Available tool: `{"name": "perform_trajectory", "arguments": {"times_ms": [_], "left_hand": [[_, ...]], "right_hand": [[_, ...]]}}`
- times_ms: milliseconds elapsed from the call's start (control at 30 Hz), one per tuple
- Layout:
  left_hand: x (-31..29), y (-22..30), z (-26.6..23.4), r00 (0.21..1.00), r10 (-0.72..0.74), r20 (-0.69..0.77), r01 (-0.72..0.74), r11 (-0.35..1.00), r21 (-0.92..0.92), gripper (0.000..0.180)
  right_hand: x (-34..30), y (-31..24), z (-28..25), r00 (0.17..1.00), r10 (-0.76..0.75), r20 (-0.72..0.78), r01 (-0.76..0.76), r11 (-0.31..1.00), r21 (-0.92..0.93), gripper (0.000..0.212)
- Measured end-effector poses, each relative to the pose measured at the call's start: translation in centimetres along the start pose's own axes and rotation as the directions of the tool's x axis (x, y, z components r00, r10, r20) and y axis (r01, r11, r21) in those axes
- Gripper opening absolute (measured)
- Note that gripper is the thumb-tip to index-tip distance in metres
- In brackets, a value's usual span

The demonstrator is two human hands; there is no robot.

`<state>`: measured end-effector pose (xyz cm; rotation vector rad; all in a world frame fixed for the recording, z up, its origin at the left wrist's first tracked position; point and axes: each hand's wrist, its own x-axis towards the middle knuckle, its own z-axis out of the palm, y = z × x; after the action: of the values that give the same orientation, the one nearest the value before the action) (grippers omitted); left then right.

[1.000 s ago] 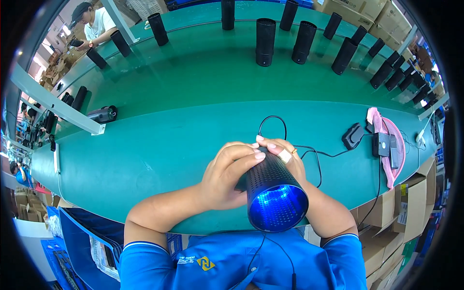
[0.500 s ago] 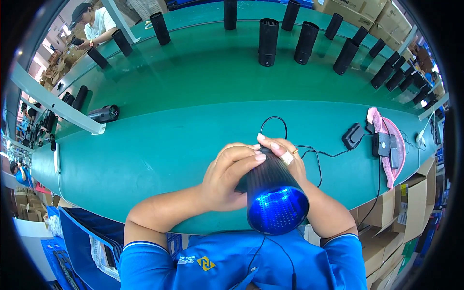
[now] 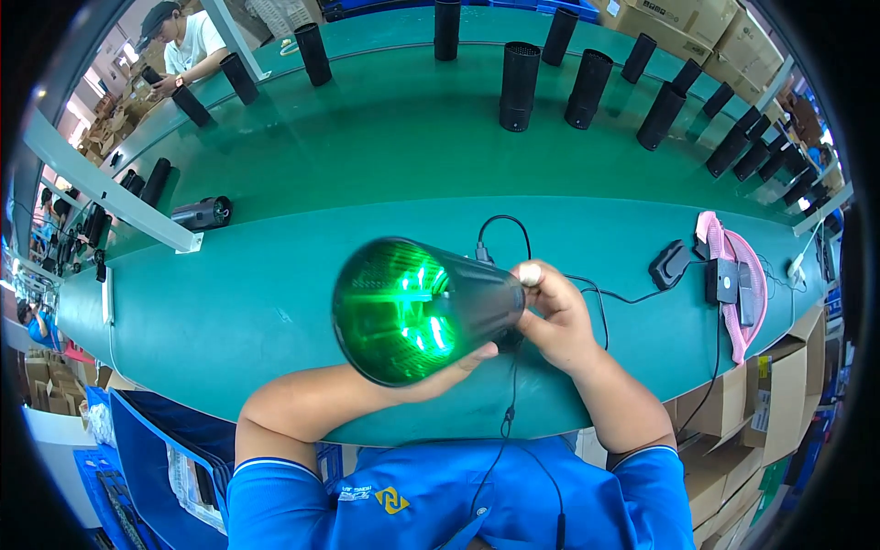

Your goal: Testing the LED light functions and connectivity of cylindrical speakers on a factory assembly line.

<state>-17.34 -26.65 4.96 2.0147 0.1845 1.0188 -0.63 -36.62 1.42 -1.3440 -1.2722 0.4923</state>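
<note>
A black cylindrical lamp is tilted in front of me, its wide open end facing left and up toward me. Green light shines inside through a perforated wall. My left hand supports it from below, its fingers wrapped under the body and mostly hidden by it. With thumb and fingers, my right hand grips the narrower far end at the right. A black cable with a plug loops just behind the lamp, its connection to the lamp unclear.
Several black cylinders stand along the green bench's far side; another cylinder lies at left. A pink mesh fan-like item with a black box and adapter sits at right. Cardboard boxes and a blue bin flank me. A person works far left.
The lamp's open end has swung from the lower right to the left, and its light has turned from blue to green. My right hand has shifted to the narrow end, my left underneath.
</note>
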Motion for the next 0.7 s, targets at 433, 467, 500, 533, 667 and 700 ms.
{"name": "perform_trajectory", "arguments": {"times_ms": [433,467,500,533,667,700], "left_hand": [[-0.1,0.1,0.7,0.989,0.025,0.148,0.057,0.848,-0.528,0.023],[0.0,0.1,0.7,0.989,0.025,0.146,0.056,0.849,-0.525,0.023],[0.2,0.3,0.6,0.990,0.050,0.129,0.020,0.870,-0.492,0.026],[0.4,0.5,0.5,0.991,0.076,0.113,-0.016,0.889,-0.457,0.030],[1.7,1.3,-0.1,0.981,0.186,0.061,-0.158,0.937,-0.312,0.049],[2.0,1.5,-0.1,0.975,0.215,0.051,-0.193,0.942,-0.275,0.054]], "right_hand": [[-0.9,0.4,0.3,0.907,0.170,0.386,-0.412,0.555,0.723,0.009],[-0.9,0.3,0.4,0.906,0.168,0.389,-0.412,0.555,0.722,0.009],[-1.0,0.2,0.5,0.883,0.171,0.438,-0.466,0.446,0.764,0.009],[-1.1,0.1,0.6,0.857,0.167,0.487,-0.514,0.330,0.792,0.009],[-1.3,0.8,0.7,0.775,0.190,0.602,-0.626,0.105,0.773,0.013],[-1.4,1.4,0.7,0.747,0.239,0.620,-0.657,0.122,0.744,0.013]]}}
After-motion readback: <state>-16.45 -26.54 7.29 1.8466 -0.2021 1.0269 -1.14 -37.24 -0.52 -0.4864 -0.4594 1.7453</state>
